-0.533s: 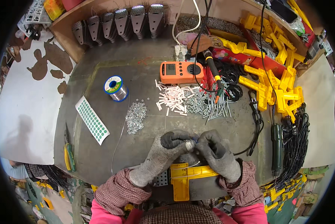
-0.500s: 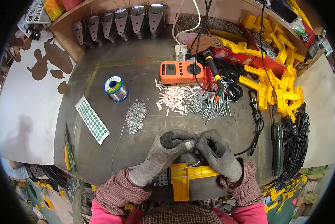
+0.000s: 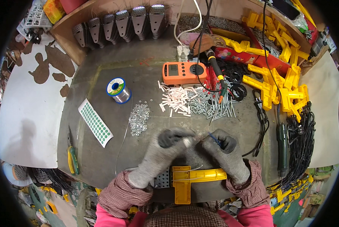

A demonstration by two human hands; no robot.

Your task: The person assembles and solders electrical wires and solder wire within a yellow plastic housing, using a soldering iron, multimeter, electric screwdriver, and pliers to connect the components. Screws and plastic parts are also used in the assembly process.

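The bench [image 3: 95, 159] (grey) bears pliers [image 3: 72, 152] and yellow parts [image 3: 205, 175].

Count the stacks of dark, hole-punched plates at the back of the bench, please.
6, in one row at the back left of the bench; left to right: first, second, third, fourth, fifth, sixth. Others could be hidden behind.

Thin blue wire [image 3: 216, 139], slanting, in the grip of the right hand [image 3: 224, 150]. Yellow plastic part [image 3: 182, 192], roughly T-shaped, lying on the counter [image 3: 101, 85], with white wire [image 3: 196, 168] across it.
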